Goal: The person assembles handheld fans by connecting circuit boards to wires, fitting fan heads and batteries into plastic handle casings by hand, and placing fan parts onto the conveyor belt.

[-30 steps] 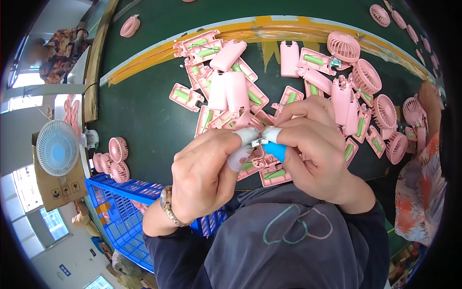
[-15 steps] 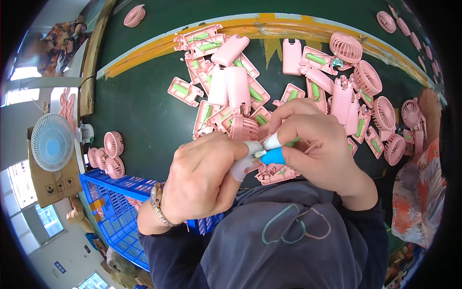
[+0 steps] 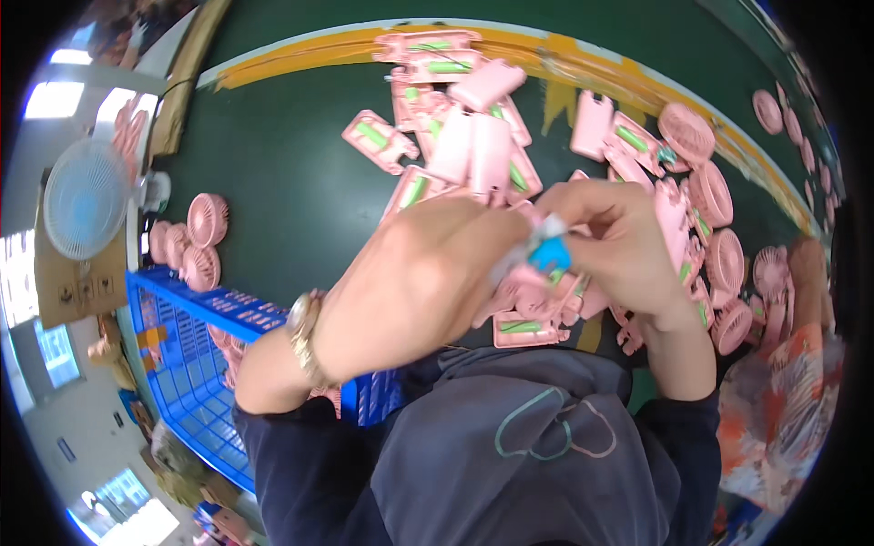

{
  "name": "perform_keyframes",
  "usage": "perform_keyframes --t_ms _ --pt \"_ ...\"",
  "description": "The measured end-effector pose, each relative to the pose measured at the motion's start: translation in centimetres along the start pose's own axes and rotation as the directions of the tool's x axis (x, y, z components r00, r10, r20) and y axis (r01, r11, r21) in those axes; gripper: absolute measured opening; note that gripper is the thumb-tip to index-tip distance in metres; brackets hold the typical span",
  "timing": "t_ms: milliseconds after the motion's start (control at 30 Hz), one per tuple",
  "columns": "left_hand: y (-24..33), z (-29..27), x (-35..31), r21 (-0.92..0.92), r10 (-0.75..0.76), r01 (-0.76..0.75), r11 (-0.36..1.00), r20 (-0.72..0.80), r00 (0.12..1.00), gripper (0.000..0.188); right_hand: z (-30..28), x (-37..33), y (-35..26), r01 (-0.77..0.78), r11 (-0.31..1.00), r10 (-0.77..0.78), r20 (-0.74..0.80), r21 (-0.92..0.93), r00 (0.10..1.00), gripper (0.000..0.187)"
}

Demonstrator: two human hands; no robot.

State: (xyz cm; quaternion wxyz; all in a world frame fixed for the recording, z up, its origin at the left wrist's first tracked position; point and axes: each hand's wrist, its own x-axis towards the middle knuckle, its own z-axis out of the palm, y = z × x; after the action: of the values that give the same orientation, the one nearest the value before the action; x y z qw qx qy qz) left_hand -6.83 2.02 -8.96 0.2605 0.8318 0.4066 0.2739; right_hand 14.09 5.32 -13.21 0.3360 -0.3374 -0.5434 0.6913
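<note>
My left hand [image 3: 419,282], with a metal watch [image 3: 307,337] on the wrist, meets my right hand [image 3: 619,241] over the near part of the pink pile. Both hands are closed, fingertips pinched together. White wraps cover some fingertips, and a blue finger cover [image 3: 550,256] is on my right hand. Motion blur hides whatever small thing they pinch. Right beneath the fingers lie pink fan parts, partly hidden. Nearest in front is an open pink casing half [image 3: 531,330] with a green cell in it. Beyond the hands lie several pink handle casings [image 3: 490,150], some with green cells showing.
Pink round fan heads [image 3: 710,193] are heaped at the right, and others [image 3: 208,220] stand at the left. A blue plastic basket [image 3: 196,391] holds pink parts at the lower left. Yellow tape [image 3: 319,71] edges the green table. Another person's patterned sleeve [image 3: 774,409] is at the right.
My view has shifted, so the table things sit differently in it. Both hands stay together but blur with motion; the small white connector seen at the fingertips before is no longer distinct.
</note>
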Motion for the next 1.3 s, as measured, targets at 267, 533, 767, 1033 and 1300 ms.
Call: perform_keyframes --t_ms 267,533,767,1033,1300 --pt "-14.8 -15.2 -9.7 0.646 -0.51 0.579 0.497 -0.323 0.797 0.063 -12.8 6.4 -4.8 0.267 0.88 -0.45 -0.505 -0.393 0.737 0.01" --pt "-25.4 -13.7 -21.7 0.487 -0.844 0.843 0.228 -0.333 0.421 0.094 -21.5 12.7 1.2 -0.365 0.357 -0.514 -0.507 -0.86 0.692 0.02" --pt "-17.9 -4.7 -3.7 0.61 -0.585 0.532 0.588 -0.135 0.8 0.074 -17.2 12.2 3.1 -0.226 0.269 -0.517 -0.338 -0.936 0.786 0.032" --pt "-20.9 -10.8 9.5 0.485 -0.507 0.498 0.719 -0.124 0.853 0.055 -16.5 18.8 1.5 -0.084 0.527 -0.31 -0.283 -0.846 0.908 0.045" --pt "-35.5 -8.5 22.9 0.523 -0.386 0.653 0.548 -0.534 0.752 0.073 -17.1 33.6 -0.6 -0.239 0.245 -0.358 -0.317 -0.94 0.878 0.089"
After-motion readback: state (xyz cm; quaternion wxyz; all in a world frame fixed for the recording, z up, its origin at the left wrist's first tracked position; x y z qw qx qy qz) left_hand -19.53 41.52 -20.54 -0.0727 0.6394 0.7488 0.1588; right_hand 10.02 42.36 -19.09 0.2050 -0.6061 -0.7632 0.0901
